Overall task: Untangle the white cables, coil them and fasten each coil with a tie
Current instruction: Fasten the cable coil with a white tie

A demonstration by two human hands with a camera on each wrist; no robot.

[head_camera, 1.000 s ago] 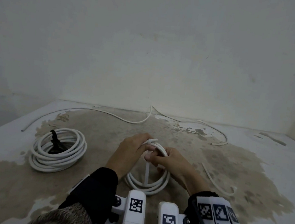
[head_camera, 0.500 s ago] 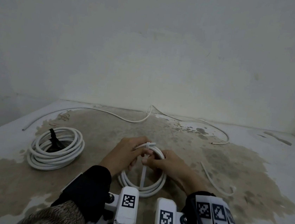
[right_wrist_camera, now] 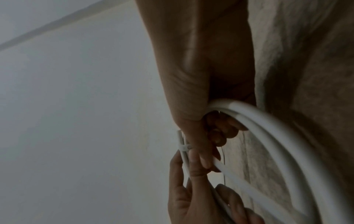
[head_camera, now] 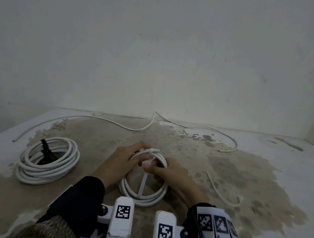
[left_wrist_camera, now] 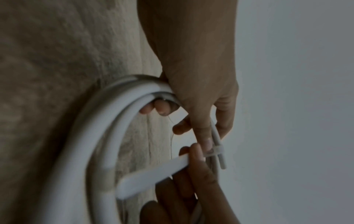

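Note:
A small coil of white cable (head_camera: pixel 144 198) stands tilted on the floor between my hands. A white tie wraps its top, with the tie's head (head_camera: pixel 151 152) uppermost and the tail (head_camera: pixel 142 183) hanging down across the coil. My left hand (head_camera: pixel 138 158) grips the coil's upper left, fingers curled round the strands (left_wrist_camera: pixel 159 108). My right hand (head_camera: pixel 150 169) pinches the tail just below the head, and its other fingers (right_wrist_camera: pixel 222 130) curl round the coil. The tie's head (left_wrist_camera: pixel 216 150) clamps a short cable end.
A larger white coil (head_camera: pixel 48 173) bound with a black tie (head_camera: pixel 46 149) lies at the left. A long loose white cable (head_camera: pixel 112 121) runs along the back wall. A short white piece (head_camera: pixel 220 190) lies at the right. The floor is stained concrete.
Both hands keep hold of the small coil and the tie. The right hand's pinch has shifted slightly on the tail; the other cables have not moved.

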